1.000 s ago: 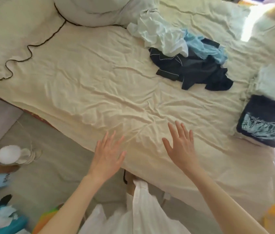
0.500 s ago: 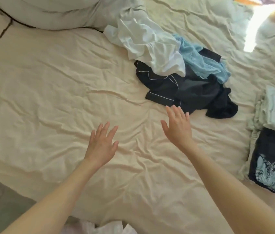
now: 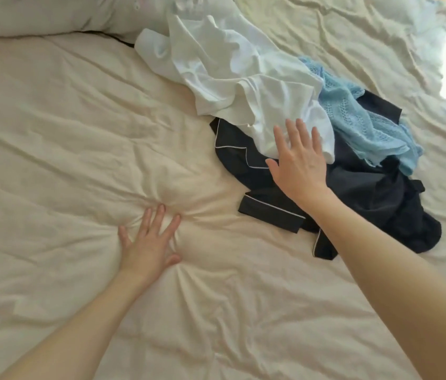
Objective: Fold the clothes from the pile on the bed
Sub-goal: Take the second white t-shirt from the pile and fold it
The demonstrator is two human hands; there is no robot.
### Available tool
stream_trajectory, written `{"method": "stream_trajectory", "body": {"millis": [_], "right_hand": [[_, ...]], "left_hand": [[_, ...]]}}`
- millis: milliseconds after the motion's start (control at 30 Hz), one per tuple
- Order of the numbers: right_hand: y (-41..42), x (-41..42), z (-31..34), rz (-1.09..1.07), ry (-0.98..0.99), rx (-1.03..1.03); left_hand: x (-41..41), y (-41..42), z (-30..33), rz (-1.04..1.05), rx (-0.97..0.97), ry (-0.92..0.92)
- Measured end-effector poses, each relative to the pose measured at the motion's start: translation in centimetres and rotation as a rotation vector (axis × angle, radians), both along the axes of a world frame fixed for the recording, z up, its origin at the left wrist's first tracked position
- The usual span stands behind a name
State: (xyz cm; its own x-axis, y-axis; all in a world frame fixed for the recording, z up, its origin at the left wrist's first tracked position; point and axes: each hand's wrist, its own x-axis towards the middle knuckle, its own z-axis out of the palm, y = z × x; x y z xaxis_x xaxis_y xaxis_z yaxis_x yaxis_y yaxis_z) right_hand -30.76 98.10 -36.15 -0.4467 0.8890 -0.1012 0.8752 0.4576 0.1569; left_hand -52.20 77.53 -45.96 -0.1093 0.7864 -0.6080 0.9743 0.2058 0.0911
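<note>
My left hand point(image 3: 149, 242) presses flat on the bed point(image 3: 52, 160); my right hand point(image 3: 300, 163) spreads flat-fingered over the pile: rumpled white shirt point(image 3: 230, 72), dark piped garment point(image 3: 367, 193), blue knit point(image 3: 364, 124).

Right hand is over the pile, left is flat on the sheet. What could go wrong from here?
The white garment lies over the dark piped garment and beside the blue knit, so the right hand may drag several at once. The left hand, pressing the sheet, is bunching the folding area.
</note>
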Motion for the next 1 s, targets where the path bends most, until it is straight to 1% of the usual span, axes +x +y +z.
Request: {"method": "stream_trajectory", "body": {"millis": [100, 167, 300, 400, 467, 533, 633, 667, 733, 767, 833, 933, 1000], "right_hand": [[2.3, -0.1, -0.6, 0.006, -0.082, -0.003], [3.0, 0.2, -0.5, -0.027, -0.065, 0.039], [1.7, -0.1, 0.7, -0.109, 0.17, 0.101], [-0.5, -0.8, 3.0, -0.077, 0.295, 0.089], [-2.2, -1.3, 5.6, -0.063, 0.383, 0.079], [-4.3, -1.8, 8.9, -0.069, 0.506, 0.073], [-8.5, -2.5, 14.4, -0.08, 0.698, 0.027], [-10.1, -2.6, 16.2, -0.099, 0.779, -0.02], [-13.1, -2.8, 19.9, -0.173, 0.97, -0.158], [-14.5, -2.7, 21.9, -0.205, 1.044, -0.223], [-16.6, -2.3, 25.8, -0.238, 1.119, -0.319], [-18.8, -1.1, 32.1, -0.287, 1.212, -0.435], [-19.8, 0.1, 36.1, -0.28, 1.248, -0.474]], "left_hand": [[0.0, 0.2, -0.2, -0.02, -0.005, 0.017], [-0.2, 0.4, 0.1, -0.021, -0.03, 0.01], [-0.7, 1.7, 1.3, -0.025, -0.142, -0.06], [-1.9, 3.4, 3.0, -0.048, -0.24, -0.149], [-2.4, 4.0, 5.2, -0.037, -0.222, -0.221], [-2.2, 3.6, 8.1, 0.111, -0.092, -0.36], [-0.7, 2.9, 14.2, 0.295, 0.311, -0.579], [0.0, 2.8, 16.8, 0.322, 0.445, -0.624], [1.2, 2.9, 21.9, 0.269, 0.651, -0.656], [1.9, 2.8, 24.5, 0.22, 0.705, -0.666], [2.8, 2.4, 29.4, 0.144, 0.748, -0.716], [3.6, 0.7, 35.8, 0.123, 0.697, -0.737], [4.0, -1.0, 39.1, 0.125, 0.652, -0.756]]}}
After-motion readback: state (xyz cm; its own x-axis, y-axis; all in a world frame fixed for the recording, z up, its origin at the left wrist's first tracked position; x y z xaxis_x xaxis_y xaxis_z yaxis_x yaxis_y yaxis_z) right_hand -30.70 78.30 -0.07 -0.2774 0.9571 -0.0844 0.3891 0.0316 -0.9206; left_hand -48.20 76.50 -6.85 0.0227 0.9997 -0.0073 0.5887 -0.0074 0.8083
